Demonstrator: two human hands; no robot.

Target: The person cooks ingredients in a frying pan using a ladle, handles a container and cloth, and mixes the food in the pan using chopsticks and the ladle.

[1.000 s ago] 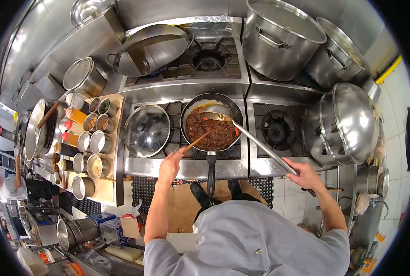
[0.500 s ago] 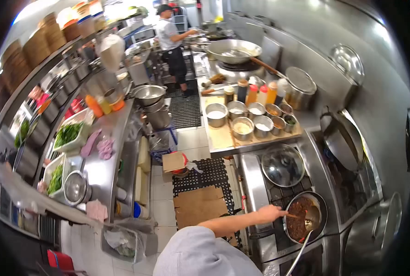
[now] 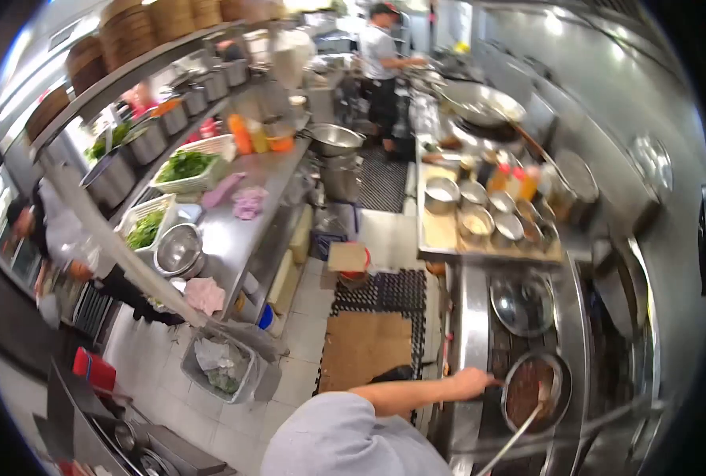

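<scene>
My left hand [image 3: 472,383] is closed around a short reddish-brown handle [image 3: 496,382] at the left rim of a round dark pan [image 3: 563,406]. Whether that handle belongs to the pan or to a separate utensil, I cannot tell. Dark reddish-brown food [image 3: 527,389] covers the pan's bottom. A long pale ladle handle [image 3: 511,449] slants from the lower edge of the view into the right side of the pan, its bowl blurred. My right hand is out of view.
Behind the pan sits a glass lid [image 3: 522,305] on the stove. Farther back, several metal seasoning pots [image 3: 476,224] stand on a tray beside a large wok [image 3: 484,103]. Co-workers are at the back [image 3: 380,63] and far left [image 3: 91,254]. A lined bin [image 3: 246,381] stands on the floor.
The view has swung left, so the scene sits farther right and a co-worker shows at far left. Within the pan, the ladle has shifted rightward. My left hand stays closed at the pan's left.
</scene>
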